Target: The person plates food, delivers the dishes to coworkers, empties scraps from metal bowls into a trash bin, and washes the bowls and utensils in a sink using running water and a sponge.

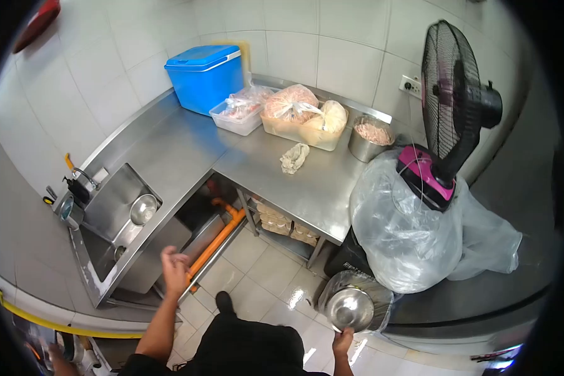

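My right hand (343, 341) grips the rim of a shiny metal bowl (349, 307) at the lower right. The bowl is over a bin lined with a clear plastic bag (383, 313); whether they touch I cannot tell. My left hand (175, 268) is raised in front of the sink counter, with fingers loosely bent and apart, holding nothing. Behind it is an orange pipe (216, 244) under the counter. On the steel counter (257, 172) lies a crumpled pale cloth (294, 158).
Along the wall stand a blue cooler (203, 80), a clear tub (237, 122), a tub of bagged food (302, 131) and a metal pot (368, 139). A fan (448, 113) rests beside large plastic bags (407, 232) at right. A steel sink (116, 194) is at left.
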